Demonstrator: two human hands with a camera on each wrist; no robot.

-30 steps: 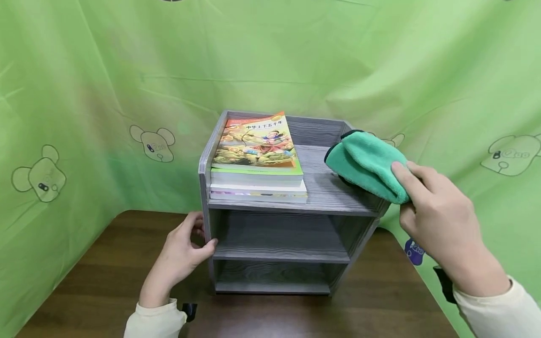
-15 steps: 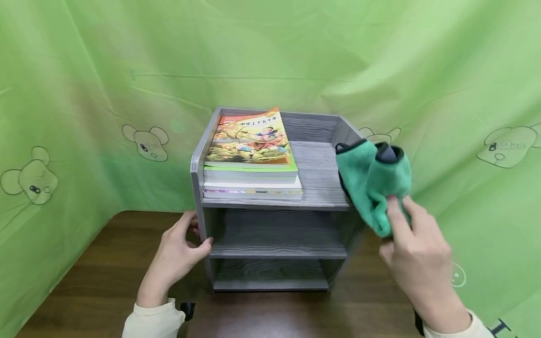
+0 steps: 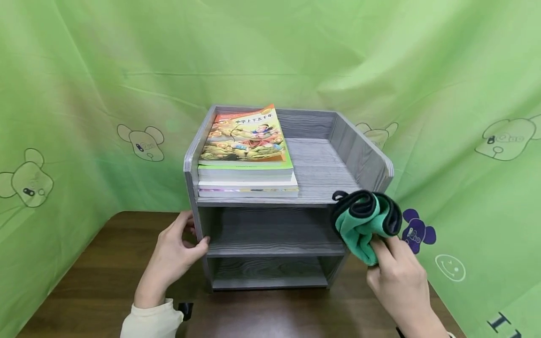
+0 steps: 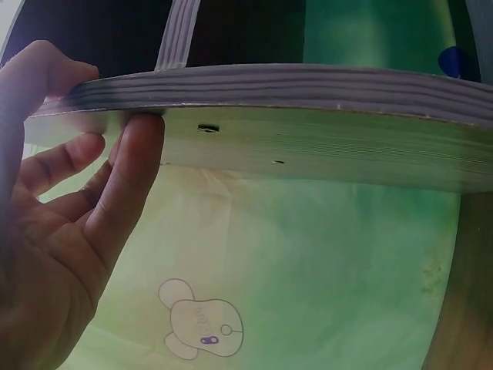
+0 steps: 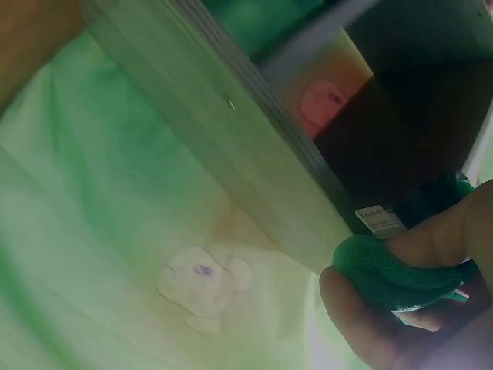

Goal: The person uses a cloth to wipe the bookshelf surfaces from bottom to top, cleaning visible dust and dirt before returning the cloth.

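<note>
A grey wood-grain shelf unit [image 3: 270, 253] stands on the brown table, with a stack of books [image 3: 245, 145] on the left of its top. My left hand [image 3: 171, 256] grips the unit's left side panel [image 4: 308, 92], thumb at the front edge and fingers against the outer face. In my right hand [image 3: 401, 277] is a bunched green cloth [image 3: 359, 234] with black edging, pinched between thumb and fingers. The cloth hangs before the front right corner, just below the top board. A small white label [image 5: 380, 220] shows on it in the right wrist view.
Green curtain fabric [image 3: 270, 51] printed with mouse figures surrounds the table [image 3: 270, 314] at the back and sides. Raised walls edge the unit's top at the left, back and right [image 3: 363, 150]. Two lower compartments face forward.
My right hand has carried the cloth from above the top's right wall down and toward me, to the front right corner. The left hand keeps its grip; the view has shifted slightly.
</note>
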